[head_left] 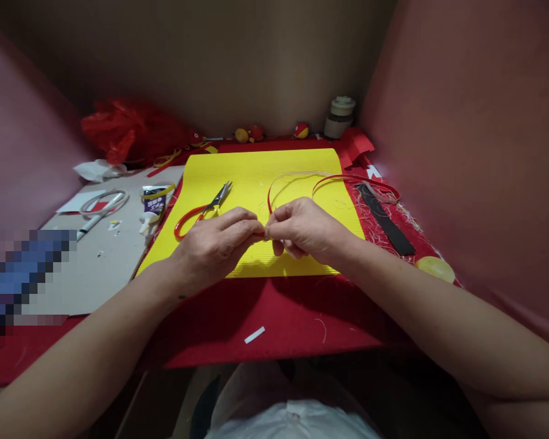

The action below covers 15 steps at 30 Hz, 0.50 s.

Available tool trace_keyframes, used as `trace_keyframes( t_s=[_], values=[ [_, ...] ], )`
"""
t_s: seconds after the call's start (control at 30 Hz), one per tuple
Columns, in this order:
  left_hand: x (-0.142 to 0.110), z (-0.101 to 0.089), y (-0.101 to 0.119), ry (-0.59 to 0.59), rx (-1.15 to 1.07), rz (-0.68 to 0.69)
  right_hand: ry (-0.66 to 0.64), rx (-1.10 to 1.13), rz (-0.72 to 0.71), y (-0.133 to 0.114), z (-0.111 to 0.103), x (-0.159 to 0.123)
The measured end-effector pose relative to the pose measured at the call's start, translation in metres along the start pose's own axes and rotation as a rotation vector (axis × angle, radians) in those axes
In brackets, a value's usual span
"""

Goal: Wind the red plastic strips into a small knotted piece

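Note:
Over a yellow corrugated sheet, both hands meet with their fingertips pinched. My left hand is closed on a small red piece at its fingertips, mostly hidden by the fingers. A thin red strip with a paler side rises from my right hand and curves away in loops to the right. My right thumb and forefinger are pinched on the near end of this strip, close against the left fingertips. Just beyond my left hand lie scissors with red handles, their blades pointing away.
To the left, a grey board carries a glue tube and a roll of tape. A black strip lies on the right. A jar and a red plastic bag stand at the back. A white scrap is in front.

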<state>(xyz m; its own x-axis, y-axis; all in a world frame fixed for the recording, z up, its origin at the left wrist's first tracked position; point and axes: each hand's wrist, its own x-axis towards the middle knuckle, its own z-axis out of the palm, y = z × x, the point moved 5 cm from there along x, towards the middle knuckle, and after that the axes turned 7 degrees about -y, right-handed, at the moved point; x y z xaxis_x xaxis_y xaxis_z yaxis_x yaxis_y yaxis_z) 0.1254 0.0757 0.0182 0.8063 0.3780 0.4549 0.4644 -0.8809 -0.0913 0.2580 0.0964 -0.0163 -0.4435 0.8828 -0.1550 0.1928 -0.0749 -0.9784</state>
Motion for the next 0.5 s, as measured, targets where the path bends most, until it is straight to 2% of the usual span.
trace_keyframes(
  t_s=[0.1, 0.27, 0.5],
  values=[
    [-0.0006, 0.0028, -0.0003, -0.012, 0.014, 0.008, -0.008, -0.011, 0.016, 0.0008, 0.0012, 0.0001],
    [0.0003, 0.0025, -0.0005, -0.026, -0.016, -0.020, -0.104, 0.064, -0.030, 0.0008, 0.0020, 0.0005],
    [-0.0015, 0.0050, 0.0032, -0.043, 0.061, 0.009, -0.102, -0.013, -0.007, -0.0043, 0.0005, -0.0034]
  ],
)
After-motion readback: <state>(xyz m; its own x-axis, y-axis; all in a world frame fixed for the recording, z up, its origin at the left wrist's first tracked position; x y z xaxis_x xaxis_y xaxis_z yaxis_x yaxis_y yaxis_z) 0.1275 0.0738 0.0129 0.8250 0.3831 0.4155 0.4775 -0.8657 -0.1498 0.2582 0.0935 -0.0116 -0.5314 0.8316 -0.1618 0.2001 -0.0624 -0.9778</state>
